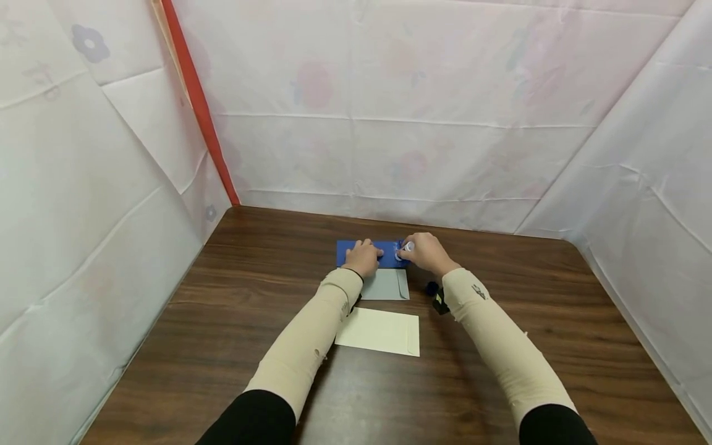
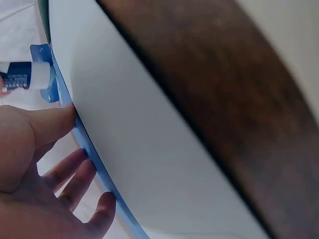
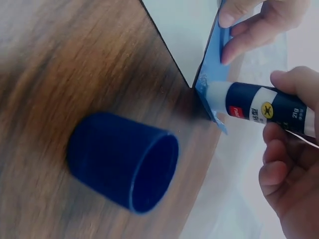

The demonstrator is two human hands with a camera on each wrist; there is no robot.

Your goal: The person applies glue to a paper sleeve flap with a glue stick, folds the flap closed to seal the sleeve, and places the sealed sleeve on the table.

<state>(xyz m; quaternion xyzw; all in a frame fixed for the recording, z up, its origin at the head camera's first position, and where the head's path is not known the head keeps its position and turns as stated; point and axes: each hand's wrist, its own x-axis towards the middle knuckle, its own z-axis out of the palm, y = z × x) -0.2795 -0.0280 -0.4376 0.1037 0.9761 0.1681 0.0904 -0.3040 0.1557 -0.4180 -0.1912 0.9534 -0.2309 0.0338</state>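
A blue envelope (image 1: 389, 254) lies at the far side of the table, its right end a flap coated with shiny glue. My left hand (image 1: 363, 258) rests on it, fingers spread and fingertips (image 2: 105, 201) touching the blue paper. In my right hand (image 3: 294, 164) I grip a dark blue and white glue stick (image 3: 254, 104), uncapped. Its white tip touches the blue flap in the right wrist view. The blue cap (image 3: 119, 162) lies on its side on the table, below the right hand.
A grey envelope (image 1: 386, 285) lies just in front of the blue one, partly behind the left wrist. Nearer still is a cream envelope (image 1: 381, 332). The wooden table (image 1: 233, 296) is bordered by white patterned sheets (image 1: 356, 111) at the back and sides.
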